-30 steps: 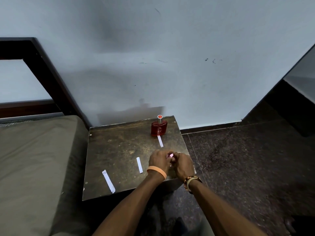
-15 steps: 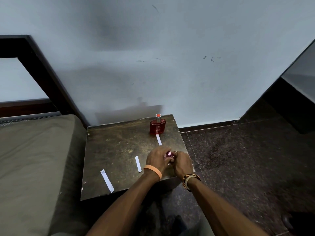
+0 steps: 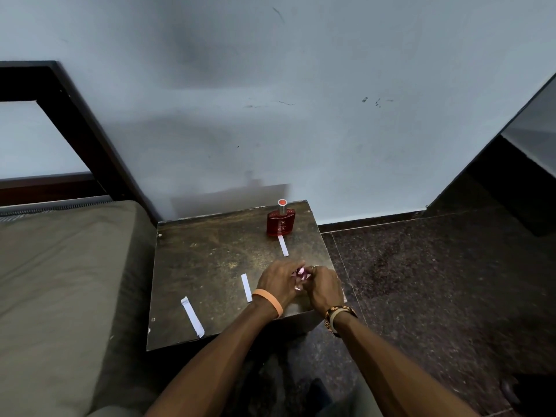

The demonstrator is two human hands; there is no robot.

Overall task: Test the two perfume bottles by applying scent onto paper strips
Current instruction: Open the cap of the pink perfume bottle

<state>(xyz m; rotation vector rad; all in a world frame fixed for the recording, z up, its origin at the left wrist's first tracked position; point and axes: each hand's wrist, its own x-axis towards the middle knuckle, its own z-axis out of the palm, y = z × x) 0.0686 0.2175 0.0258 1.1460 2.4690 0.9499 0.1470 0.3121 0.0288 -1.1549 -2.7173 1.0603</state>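
Note:
A red perfume bottle (image 3: 280,223) with a silver collar stands upright at the far right of the small dark table (image 3: 210,266). A white paper strip (image 3: 282,245) lies just in front of it. Two more strips lie on the table, one in the middle (image 3: 246,288) and one at the near left (image 3: 192,317). Over the table's near right corner my left hand (image 3: 278,281) and my right hand (image 3: 323,285) are both closed around a small pink perfume bottle (image 3: 300,273). Only its shiny top shows between my fingers.
A bed with an olive mattress (image 3: 60,281) and a dark frame (image 3: 90,133) borders the table on the left. A grey wall (image 3: 301,115) rises right behind the table. Dark stone floor (image 3: 421,281) spreads to the right, with dark furniture (image 3: 517,176) at the far right.
Both hands stay together on the pink bottle over the near right corner; a little more of its pink top shows between the fingers. The view has shifted slightly.

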